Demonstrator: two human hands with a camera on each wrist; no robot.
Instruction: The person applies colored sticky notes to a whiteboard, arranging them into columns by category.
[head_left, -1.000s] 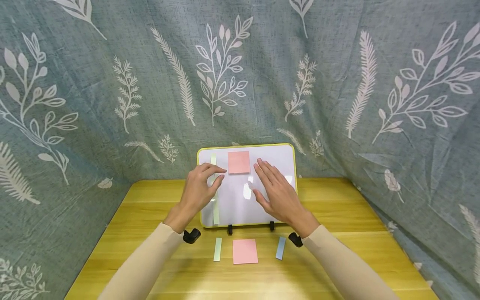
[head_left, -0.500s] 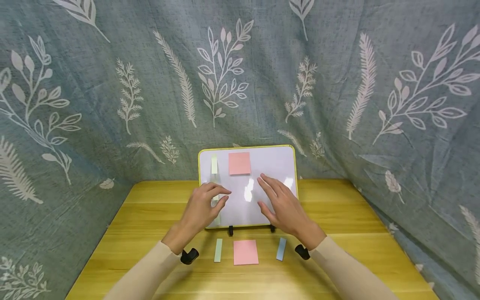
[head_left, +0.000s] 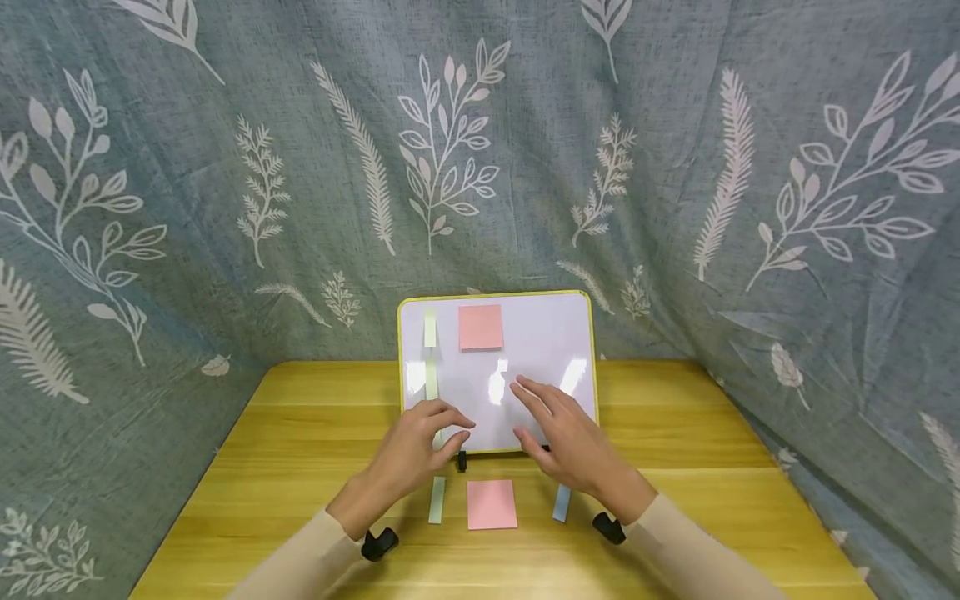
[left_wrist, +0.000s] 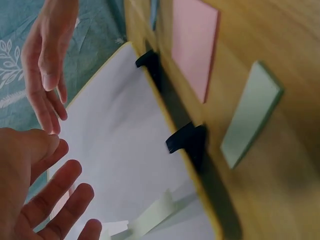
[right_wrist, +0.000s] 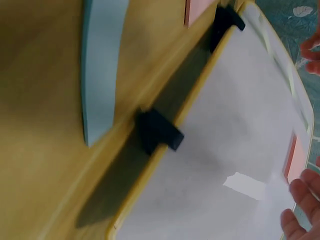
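In the head view my left hand is in front of the lower left of a yellow-edged whiteboard, its fingers loosely bent and holding nothing. My right hand hovers before the lower right, fingers extended and thumb apart, also holding nothing. A pink sticky note is on the board's upper middle. Down the left side run light green sticky strips, the lowest partly behind my left hand. On the table lie a green strip pad, a pink sticky-note pad and a blue strip pad, whose top my right hand covers.
Black stand feet hold the board's lower edge, leaning it up on the wooden table. Behind it hangs a blue-green leaf-patterned cloth, which also encloses both sides.
Both hands have come down and back from the board's upper half to its lower edge, uncovering the green strips on the left. The notes and pads have stayed put.
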